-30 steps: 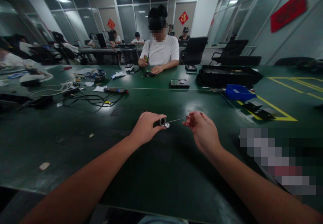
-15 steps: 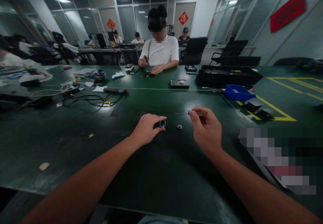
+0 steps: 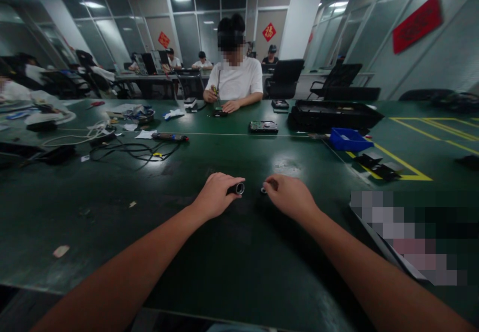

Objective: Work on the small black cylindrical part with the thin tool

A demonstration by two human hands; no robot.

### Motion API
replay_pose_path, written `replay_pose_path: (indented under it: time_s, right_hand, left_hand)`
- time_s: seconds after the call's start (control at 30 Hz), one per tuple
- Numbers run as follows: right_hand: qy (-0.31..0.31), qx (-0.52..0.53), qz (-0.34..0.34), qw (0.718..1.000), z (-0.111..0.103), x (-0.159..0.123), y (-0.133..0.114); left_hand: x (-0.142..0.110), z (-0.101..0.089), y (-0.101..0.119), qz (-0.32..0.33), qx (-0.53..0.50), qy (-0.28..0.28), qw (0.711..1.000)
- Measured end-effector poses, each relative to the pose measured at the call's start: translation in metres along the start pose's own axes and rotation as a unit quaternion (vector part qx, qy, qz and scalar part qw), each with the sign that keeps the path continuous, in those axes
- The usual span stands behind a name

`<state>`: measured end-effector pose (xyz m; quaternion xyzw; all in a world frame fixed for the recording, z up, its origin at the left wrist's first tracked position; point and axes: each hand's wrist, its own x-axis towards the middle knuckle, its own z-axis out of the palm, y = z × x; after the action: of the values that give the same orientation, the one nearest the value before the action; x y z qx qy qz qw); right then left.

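Near the middle of the green table, my left hand (image 3: 213, 197) is closed around a short black tube (image 3: 239, 188), thumb and fingers on its sides. The tube's open, silvery-rimmed end points toward the right and me. Across a small gap, my right hand (image 3: 290, 194) reaches down with its fingertips pinched at a small round metal-and-black cap (image 3: 263, 190). Its fingers partly hide the cap. The screwdriver seen earlier in this hand does not show clearly; whether it is still inside the palm I cannot tell.
A hard drive (image 3: 264, 127) lies ahead, with a co-worker (image 3: 237, 80) working behind it. To the right are a black tray (image 3: 335, 115), a blue bin (image 3: 350, 139) and dark brackets (image 3: 377, 166). Black cables (image 3: 127, 152) and a pen-shaped tool (image 3: 170, 137) lie left.
My right hand has moved left and down to the cap, which lay loose on the table. The screwdriver's shaft no longer shows. My left hand keeps its hold on the tube.
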<state>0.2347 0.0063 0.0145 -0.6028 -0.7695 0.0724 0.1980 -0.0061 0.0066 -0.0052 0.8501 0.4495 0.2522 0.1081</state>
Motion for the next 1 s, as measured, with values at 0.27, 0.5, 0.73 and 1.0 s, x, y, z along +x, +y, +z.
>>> replay_pose_path:
  time_s: [0.27, 0.5, 0.73, 1.0]
  right_hand:
    - [-0.062, -0.026, 0.003, 0.998, 0.009, 0.006, 0.000]
    - [-0.055, 0.043, -0.027, 0.997, 0.005, 0.000, -0.002]
    - [-0.027, 0.164, -0.062, 0.984, -0.004, -0.014, -0.022]
    - [0.054, 0.193, -0.155, 0.967, -0.006, -0.023, -0.032]
  left_hand:
    - [0.002, 0.001, 0.003, 0.002, 0.005, 0.002, 1.000]
    - [0.001, -0.002, 0.008, -0.008, 0.002, 0.001, 1.000]
    - [0.000, -0.003, 0.008, -0.003, -0.020, 0.032, 0.999]
    - [0.001, -0.006, 0.017, 0.010, -0.058, 0.028, 0.998]
